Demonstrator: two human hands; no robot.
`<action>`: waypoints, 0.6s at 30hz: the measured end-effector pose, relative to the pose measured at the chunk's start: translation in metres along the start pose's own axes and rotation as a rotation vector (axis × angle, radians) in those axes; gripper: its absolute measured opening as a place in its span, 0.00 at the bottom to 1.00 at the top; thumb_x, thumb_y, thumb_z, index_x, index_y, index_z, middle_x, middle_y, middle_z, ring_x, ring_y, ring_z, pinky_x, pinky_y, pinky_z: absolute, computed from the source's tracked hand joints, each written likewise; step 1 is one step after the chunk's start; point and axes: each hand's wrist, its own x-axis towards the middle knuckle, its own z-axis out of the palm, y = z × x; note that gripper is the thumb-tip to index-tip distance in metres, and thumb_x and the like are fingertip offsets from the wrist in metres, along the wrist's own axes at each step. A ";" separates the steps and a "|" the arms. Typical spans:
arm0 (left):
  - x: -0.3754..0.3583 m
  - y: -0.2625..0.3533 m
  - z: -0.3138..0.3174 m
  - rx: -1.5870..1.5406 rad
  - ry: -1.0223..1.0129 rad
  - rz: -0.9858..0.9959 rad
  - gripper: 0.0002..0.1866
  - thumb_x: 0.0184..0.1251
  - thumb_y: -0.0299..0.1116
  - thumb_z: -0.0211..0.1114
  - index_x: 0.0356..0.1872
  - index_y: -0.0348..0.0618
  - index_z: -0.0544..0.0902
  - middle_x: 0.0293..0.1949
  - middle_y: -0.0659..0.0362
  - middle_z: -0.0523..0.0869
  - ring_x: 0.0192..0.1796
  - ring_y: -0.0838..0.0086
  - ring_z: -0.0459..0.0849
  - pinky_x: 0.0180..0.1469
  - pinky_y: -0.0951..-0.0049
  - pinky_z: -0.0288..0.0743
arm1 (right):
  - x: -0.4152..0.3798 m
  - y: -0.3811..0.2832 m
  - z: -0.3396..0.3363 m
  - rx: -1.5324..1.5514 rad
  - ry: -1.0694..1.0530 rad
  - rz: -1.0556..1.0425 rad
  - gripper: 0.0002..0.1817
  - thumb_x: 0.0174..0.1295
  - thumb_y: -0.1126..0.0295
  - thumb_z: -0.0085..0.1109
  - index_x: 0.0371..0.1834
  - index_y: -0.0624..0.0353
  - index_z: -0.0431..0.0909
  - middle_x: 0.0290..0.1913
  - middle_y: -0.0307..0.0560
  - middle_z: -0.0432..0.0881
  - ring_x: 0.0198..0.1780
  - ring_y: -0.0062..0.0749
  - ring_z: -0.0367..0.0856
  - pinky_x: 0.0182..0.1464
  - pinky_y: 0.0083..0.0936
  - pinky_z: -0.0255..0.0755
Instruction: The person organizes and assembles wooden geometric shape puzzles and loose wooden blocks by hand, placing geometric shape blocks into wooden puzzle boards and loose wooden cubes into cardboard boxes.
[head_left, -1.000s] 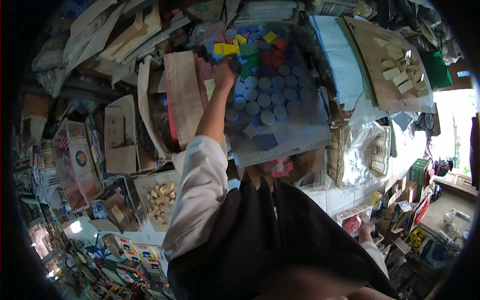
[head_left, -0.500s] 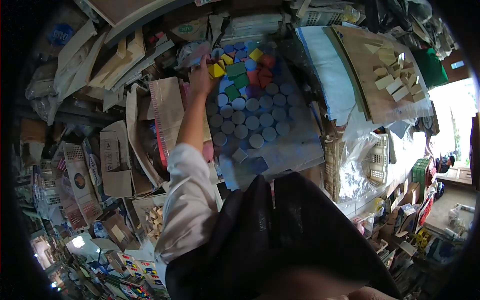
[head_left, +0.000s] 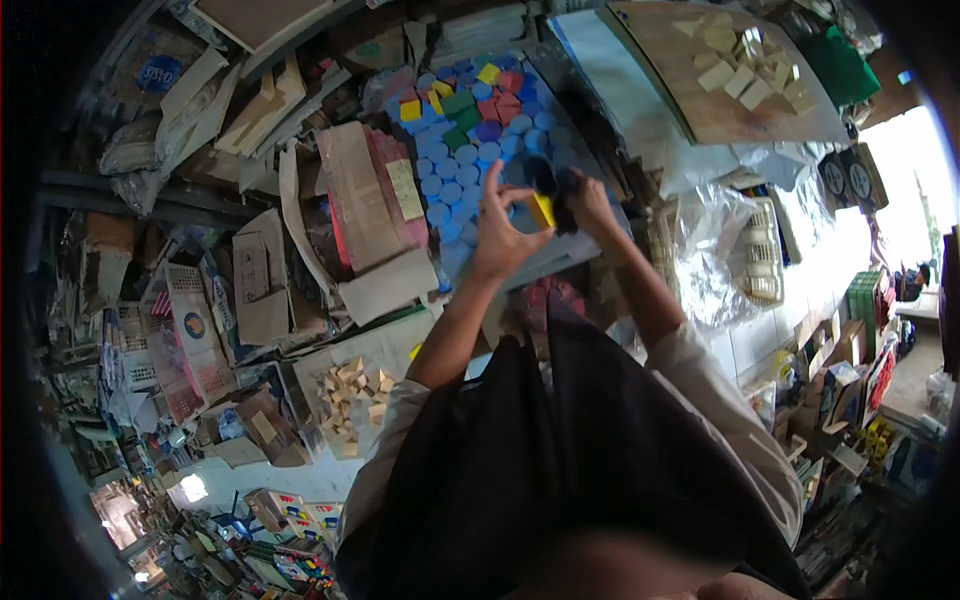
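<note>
My left hand [head_left: 500, 228] is over the near part of a blue-stained board [head_left: 462, 262], pinching a yellow block [head_left: 541, 210] between thumb and a finger, with another finger raised. Just right of it, my right hand [head_left: 592, 208] is closed around a dark tool [head_left: 566, 203] shaped like a spray gun, with a round cup-like part [head_left: 538, 174] beside the block. Blur and shadow hide its details. Beyond the hands, rows of light blue discs [head_left: 451, 192] lie on the board. Green blocks [head_left: 457, 104], red blocks [head_left: 508, 104] and more yellow blocks [head_left: 410, 110] sit at its far end.
Bare wooden pieces [head_left: 745, 72] rest on a plywood sheet [head_left: 660, 50] at upper right. A plastic crate [head_left: 763, 250] with clear film stands on the right. Cardboard [head_left: 365, 200] flanks the board's left side. More wooden offcuts [head_left: 352, 400] lie at lower left.
My left hand has come back from the board's far left end toward my body, now with a yellow block. My right hand has entered view holding the dark tool.
</note>
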 end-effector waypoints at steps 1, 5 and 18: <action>-0.006 0.004 -0.007 0.103 0.038 0.131 0.54 0.34 0.30 0.76 0.63 0.35 0.48 0.37 0.52 0.80 0.45 0.65 0.76 0.50 0.67 0.67 | 0.001 0.011 -0.010 0.014 0.027 0.063 0.23 0.45 0.74 0.52 0.49 0.60 0.73 0.40 0.64 0.77 0.46 0.52 0.76 0.47 0.35 0.70; -0.023 0.010 -0.012 0.189 0.052 0.132 0.56 0.31 0.27 0.77 0.64 0.39 0.47 0.40 0.50 0.79 0.46 0.64 0.76 0.53 0.67 0.66 | -0.036 -0.020 -0.023 0.239 -0.011 -0.236 0.21 0.47 0.71 0.55 0.49 0.60 0.74 0.39 0.61 0.79 0.43 0.47 0.78 0.44 0.30 0.71; -0.084 0.007 0.017 -0.686 0.282 -0.392 0.43 0.45 0.19 0.70 0.60 0.35 0.51 0.37 0.57 0.78 0.39 0.78 0.76 0.47 0.77 0.72 | -0.082 -0.051 0.020 0.504 0.194 -0.334 0.13 0.52 0.69 0.58 0.39 0.66 0.75 0.30 0.48 0.79 0.31 0.36 0.79 0.38 0.23 0.70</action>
